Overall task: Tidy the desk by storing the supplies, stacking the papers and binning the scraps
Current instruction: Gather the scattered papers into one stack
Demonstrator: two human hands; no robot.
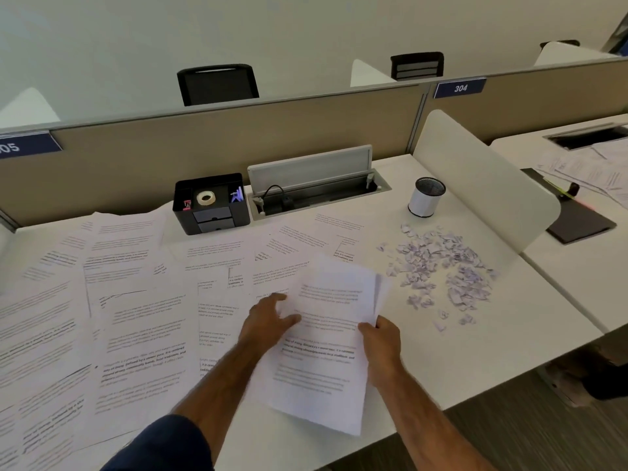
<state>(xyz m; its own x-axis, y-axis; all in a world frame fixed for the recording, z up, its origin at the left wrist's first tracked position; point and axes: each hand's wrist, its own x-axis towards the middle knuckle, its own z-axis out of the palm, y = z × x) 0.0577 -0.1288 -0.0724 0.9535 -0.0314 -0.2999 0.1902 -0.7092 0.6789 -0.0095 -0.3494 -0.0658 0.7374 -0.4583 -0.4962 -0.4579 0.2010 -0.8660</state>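
Observation:
Both hands hold a small bundle of printed papers above the white desk. My right hand grips its right edge, fingers curled round the sheets. At the bundle's left edge, my left hand has its thumb on top of the sheets. Many more printed sheets lie spread over the left and middle of the desk. A heap of torn paper scraps lies to the right. A black organiser at the back holds a tape roll and clips.
A small mesh-topped white bin stands behind the scraps. An open cable tray sits in the desk by the beige partition. A white side divider bounds the desk on the right; beyond it lies another desk with papers.

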